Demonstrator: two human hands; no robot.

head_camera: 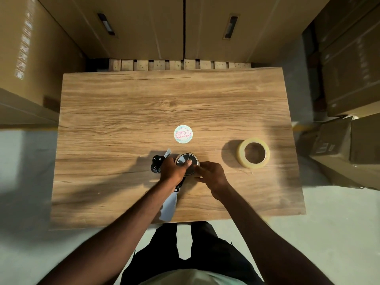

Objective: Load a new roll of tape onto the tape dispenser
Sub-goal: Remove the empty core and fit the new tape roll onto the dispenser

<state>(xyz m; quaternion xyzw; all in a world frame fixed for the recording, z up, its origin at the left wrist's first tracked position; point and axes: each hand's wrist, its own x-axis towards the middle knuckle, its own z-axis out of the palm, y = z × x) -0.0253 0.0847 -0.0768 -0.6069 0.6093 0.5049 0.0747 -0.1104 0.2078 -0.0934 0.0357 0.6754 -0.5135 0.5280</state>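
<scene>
A hand-held tape dispenser (157, 164) lies on its side on the wooden table (123, 112), its pale handle (169, 207) pointing toward me. My left hand (172, 170) presses down on it, thumb on the hub of the black wheel (186, 160), which carries a thin brown ring, seemingly a spent core. My right hand (211, 174) touches that ring's right rim with its fingertips. A full roll of clear tape (254, 153) stands apart to the right, untouched.
A round printed label disc (183, 134) lies just beyond the dispenser. Tall cardboard boxes (144, 27) on a pallet line the table's far edge, with more boxes (353, 75) stacked left and right. Grey floor lies on both sides.
</scene>
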